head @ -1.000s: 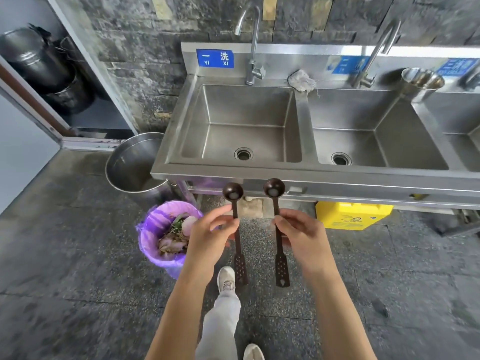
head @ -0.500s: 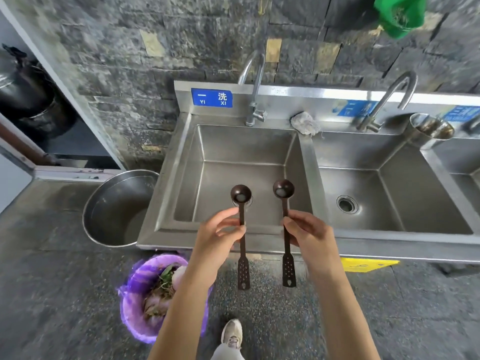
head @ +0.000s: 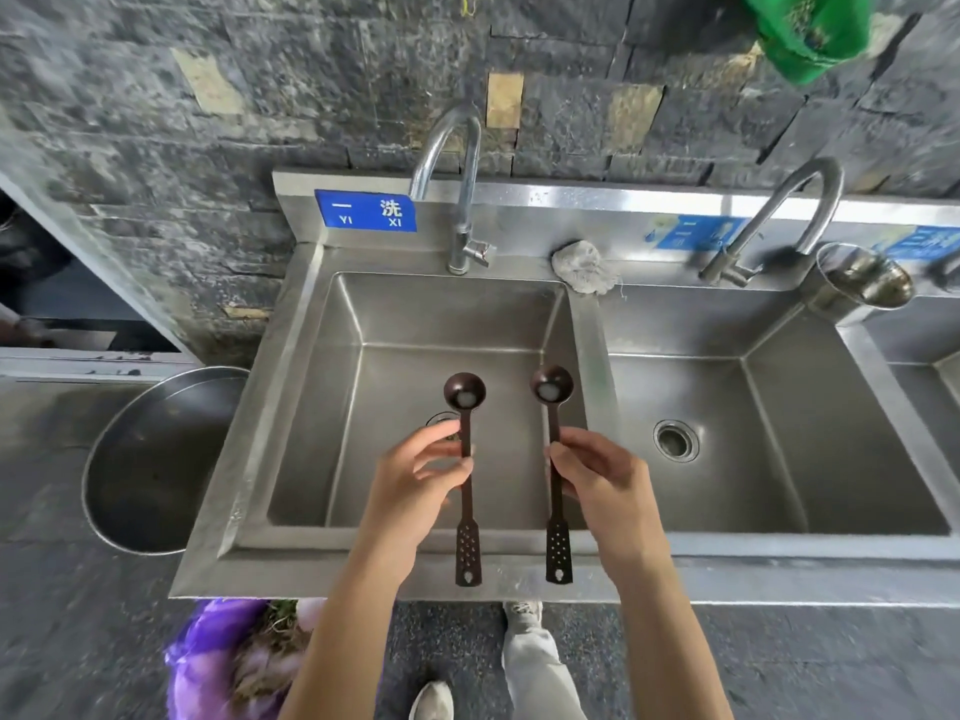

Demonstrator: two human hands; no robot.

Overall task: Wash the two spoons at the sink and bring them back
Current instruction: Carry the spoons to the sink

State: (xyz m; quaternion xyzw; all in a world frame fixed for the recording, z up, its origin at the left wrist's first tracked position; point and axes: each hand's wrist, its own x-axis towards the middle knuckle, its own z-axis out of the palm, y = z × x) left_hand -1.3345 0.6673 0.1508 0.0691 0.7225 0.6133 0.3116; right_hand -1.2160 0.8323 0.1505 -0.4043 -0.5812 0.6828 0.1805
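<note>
Two dark brown long-handled spoons are held upright over the left basin of a steel sink. My left hand pinches the handle of the left spoon. The right spoon is gripped the same way by my right hand. Each bowl has a pale spot in it, and the perforated handle ends hang down over the sink's front rim. A curved tap stands behind the left basin, well above the spoons.
A second basin with its own tap lies to the right. A crumpled white cloth sits on the divider, a steel cup at far right. On the floor are a large steel pot and a purple-lined waste bin.
I have walked up to the sink. The spoons, earlier in front of its rim, are now over the left basin. Both hands keep the same grip.
</note>
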